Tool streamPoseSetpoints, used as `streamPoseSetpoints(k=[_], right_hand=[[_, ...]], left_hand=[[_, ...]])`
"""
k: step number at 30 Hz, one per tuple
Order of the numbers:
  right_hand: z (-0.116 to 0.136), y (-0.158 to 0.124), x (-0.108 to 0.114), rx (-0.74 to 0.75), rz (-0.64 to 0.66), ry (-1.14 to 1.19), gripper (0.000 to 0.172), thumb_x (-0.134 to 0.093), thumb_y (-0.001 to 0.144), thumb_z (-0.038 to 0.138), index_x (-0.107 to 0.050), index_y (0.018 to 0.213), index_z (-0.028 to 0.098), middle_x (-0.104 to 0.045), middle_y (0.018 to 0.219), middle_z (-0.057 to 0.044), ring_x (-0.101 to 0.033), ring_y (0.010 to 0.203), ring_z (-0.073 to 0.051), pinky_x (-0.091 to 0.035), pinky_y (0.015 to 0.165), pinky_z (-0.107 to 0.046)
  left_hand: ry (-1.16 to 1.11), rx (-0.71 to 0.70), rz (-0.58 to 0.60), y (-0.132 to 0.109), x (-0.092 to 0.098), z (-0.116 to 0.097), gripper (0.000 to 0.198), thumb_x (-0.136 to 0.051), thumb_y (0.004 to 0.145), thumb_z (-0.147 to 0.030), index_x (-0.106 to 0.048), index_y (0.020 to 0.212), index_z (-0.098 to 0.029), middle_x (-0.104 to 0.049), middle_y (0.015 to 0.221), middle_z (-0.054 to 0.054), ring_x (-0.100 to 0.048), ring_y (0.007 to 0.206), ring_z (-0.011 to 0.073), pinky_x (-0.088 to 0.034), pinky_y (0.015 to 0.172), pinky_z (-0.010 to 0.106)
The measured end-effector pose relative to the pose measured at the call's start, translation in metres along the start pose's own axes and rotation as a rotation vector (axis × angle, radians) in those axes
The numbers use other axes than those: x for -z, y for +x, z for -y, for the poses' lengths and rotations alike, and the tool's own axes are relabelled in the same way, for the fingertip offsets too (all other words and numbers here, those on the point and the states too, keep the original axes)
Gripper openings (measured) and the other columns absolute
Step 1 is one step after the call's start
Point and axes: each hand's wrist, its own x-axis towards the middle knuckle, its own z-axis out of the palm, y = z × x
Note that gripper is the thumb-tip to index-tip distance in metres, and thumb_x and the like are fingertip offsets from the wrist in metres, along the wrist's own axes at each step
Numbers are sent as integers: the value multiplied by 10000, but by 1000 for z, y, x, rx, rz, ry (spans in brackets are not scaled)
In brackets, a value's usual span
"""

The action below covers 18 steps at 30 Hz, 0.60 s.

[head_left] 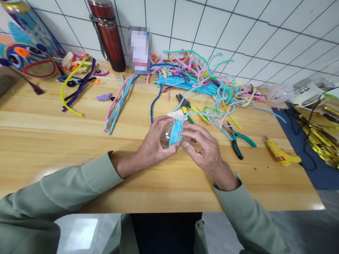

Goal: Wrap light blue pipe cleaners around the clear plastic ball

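Note:
Between my hands, just above the wooden table point(121, 146), is a clear rounded plastic piece point(165, 137) with light blue pipe cleaner point(176, 132) wrapped around it. My left hand point(153, 141) is closed round its left side. The fingers of my right hand point(204, 147) press on the blue wrapping from the right, with thumb and fingertips close together. A loose blue strand rises from the wrapping toward the back. What lies under my fingertips is hidden.
Behind my hands are pliers point(238, 142), more yellow-handled tools point(198, 113) and a pipe cleaner pile point(190, 83). A glue gun point(281, 153) lies right. A red thermos point(108, 34), blurred screen point(140, 50) and decorated fish-like craft point(30, 61) stand at the back left.

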Motion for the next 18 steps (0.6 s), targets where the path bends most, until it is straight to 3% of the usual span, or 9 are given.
streamPoseSetpoints(k=[4, 10, 18], right_hand=[[0, 0, -1, 8, -20, 20, 310, -684, 1008, 174, -719, 1305, 258, -792, 1329, -132, -798, 1155, -276, -715, 805, -429], [0, 1, -1, 20, -4, 0, 322, -685, 990, 147, -747, 1275, 284, -795, 1337, -113, -788, 1221, -291, -698, 1007, -533], [-1, 1, -1, 38, -5, -23, 318, -684, 996, 147, -773, 1271, 282, -801, 1328, -105, -795, 1216, -280, -680, 1052, -513]], left_hand=[[11, 7, 17, 0, 1, 0, 656, -778, 950, -316, -477, 1529, -255, -588, 1487, 164, -576, 1433, 341, -563, 1159, 561], [21, 10, 29, 0, 2, 0, 651, -772, 962, -327, -464, 1532, -261, -577, 1494, 167, -571, 1437, 344, -575, 1145, 562], [7, -30, 17, 0, 0, 1, 653, -777, 957, -301, -465, 1529, -274, -584, 1475, 156, -567, 1431, 344, -552, 1169, 579]])
